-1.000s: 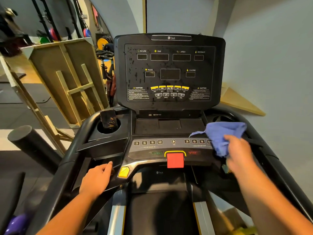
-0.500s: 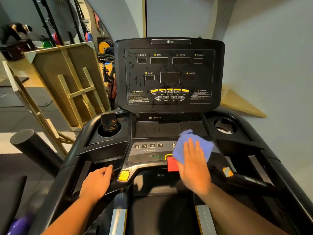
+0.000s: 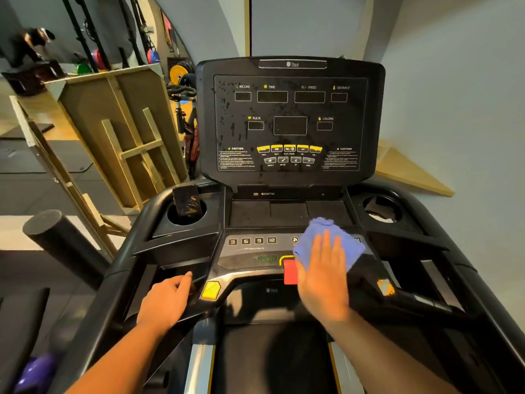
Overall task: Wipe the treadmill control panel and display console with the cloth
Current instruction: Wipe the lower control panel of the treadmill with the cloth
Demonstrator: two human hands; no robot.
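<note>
- The right hand (image 3: pixel 322 275) lies flat, fingers (image 3: pixel 326 245) extended and close together, pressing the blue cloth (image 3: pixel 324 243) down rather than gripping it. A flat palm spreads pressure over more of the fabric.
- The cloth sits bunched on the right half of the control panel (image 3: pixel 250 253), covering the right-side number keys and touching the red stop button (image 3: pixel 289 271).
- The left hand (image 3: pixel 166 301) rests on the left handrail (image 3: pixel 136 251), fingers curled loosely over its edge and holding nothing else. Judged purpose: bracing the body while the other arm reaches forward.
- The display console (image 3: pixel 289 120) stands upright behind the panel, well apart from the cloth. Dark specks show on its face, so that part appears not yet wiped.
- A dark object (image 3: pixel 186 203) stands in the left cup holder (image 3: pixel 173 218), clear of the wiping area.
</note>
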